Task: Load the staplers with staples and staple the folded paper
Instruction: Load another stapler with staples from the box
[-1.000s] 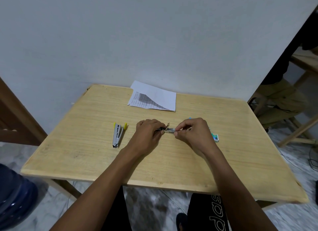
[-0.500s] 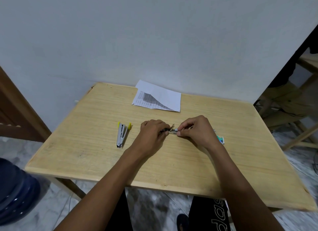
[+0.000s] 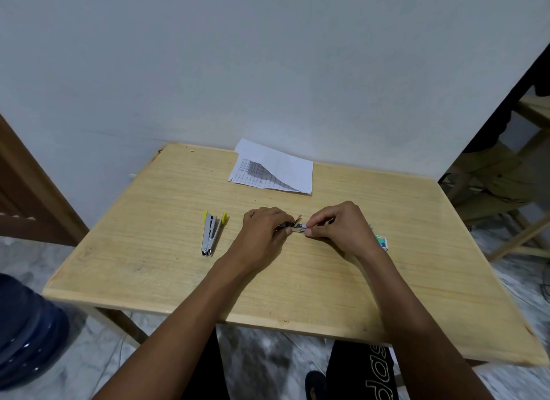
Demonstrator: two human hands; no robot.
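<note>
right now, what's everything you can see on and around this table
table: 1, light wood, against the white wall
folded paper: 1, white with grey print, far edge of the table
open stapler: 1, silver with yellow tips, lying on the table left of the hands
small stapler: 1, dark and silver, mid-table between both hands
staple box: 1, green and white, on the table by the right wrist, partly hidden
water jug: 1, dark blue, on the floor at lower left
left hand: 1, grips the small stapler's dark end
right hand: 1, pinches its silver end
</note>
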